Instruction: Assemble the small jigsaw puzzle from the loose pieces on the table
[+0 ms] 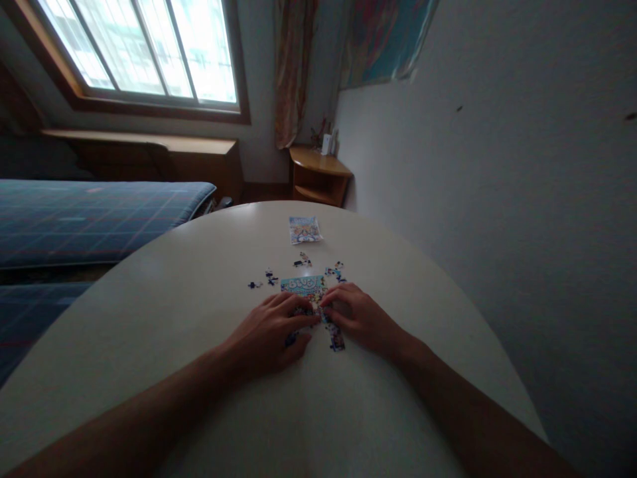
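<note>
Forearms extend over the worktop, the left hand loosely open over the partly joined puzzle, probably steadying it, the right hand curled at its right side, grip unclear, loose pieces lying within reach.

Puzzle on the table, packet behind (loose pieces between), mattress at left.

Rounded white table: partly joined puzzle, loose pieces nearby, printed packet beyond.
</note>
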`<state>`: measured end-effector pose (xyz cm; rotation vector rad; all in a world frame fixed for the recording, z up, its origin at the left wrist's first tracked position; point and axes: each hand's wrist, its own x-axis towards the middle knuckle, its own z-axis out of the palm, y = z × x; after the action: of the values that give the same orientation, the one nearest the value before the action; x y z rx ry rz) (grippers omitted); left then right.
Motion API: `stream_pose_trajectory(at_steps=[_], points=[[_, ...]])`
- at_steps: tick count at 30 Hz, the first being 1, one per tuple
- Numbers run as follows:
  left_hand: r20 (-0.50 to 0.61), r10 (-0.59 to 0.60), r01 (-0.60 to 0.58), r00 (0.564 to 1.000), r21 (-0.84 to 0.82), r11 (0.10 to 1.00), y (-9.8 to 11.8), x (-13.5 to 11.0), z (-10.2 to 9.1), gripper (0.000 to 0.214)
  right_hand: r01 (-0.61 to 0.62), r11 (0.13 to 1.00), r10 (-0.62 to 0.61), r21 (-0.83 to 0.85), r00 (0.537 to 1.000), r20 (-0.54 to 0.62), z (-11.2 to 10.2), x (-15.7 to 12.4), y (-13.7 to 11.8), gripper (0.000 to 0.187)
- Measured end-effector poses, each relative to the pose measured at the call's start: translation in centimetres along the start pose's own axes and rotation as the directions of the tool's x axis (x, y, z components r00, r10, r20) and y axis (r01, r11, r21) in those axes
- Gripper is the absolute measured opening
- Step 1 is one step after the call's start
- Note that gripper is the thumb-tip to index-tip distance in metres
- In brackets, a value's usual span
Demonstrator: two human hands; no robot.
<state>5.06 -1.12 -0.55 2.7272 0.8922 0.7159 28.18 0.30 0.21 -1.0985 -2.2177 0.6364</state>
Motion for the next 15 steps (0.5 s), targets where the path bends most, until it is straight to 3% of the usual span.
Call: stream_pose_trajectory(at_steps=[15], points=[[0.023,-0.005,0.004,1.000,0.021,1.000,0.00,0.00,0.04,0.032,0.010,1.000,-0.010,-0.006,1.000,0.005,0.02,-0.07,0.01,0.017]])
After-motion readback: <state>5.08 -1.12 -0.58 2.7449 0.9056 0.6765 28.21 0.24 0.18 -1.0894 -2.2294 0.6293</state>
